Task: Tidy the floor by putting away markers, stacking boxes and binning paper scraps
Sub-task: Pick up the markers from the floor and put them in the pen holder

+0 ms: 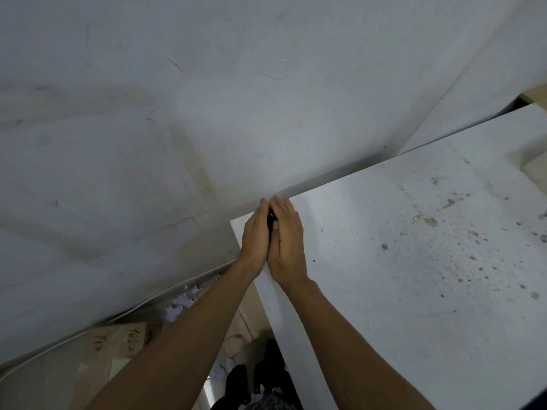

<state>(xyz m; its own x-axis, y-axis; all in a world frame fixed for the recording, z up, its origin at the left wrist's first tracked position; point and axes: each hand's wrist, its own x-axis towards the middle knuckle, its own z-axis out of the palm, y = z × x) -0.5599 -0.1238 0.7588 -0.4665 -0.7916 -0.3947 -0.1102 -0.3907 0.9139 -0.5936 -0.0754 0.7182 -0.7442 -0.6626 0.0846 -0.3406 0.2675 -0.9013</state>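
Observation:
My left hand (255, 236) and my right hand (289, 242) are pressed palm to palm above the near-left corner of a white table (414, 276). A small dark object (270, 221) shows in the gap between the palms; most of it is hidden, so I cannot tell what it is. Down on the floor lie white paper scraps (182, 301) beside the wall, with more paper scraps (220, 371) near my feet. A flattened cardboard box (118, 340) with handwritten numbers lies at the lower left.
A grey-white wall (177, 113) fills the upper left. A white cable (74, 340) runs along its base. The table top is stained with dark specks (470, 253) at the right. Dark clothing (266, 377) shows at the bottom.

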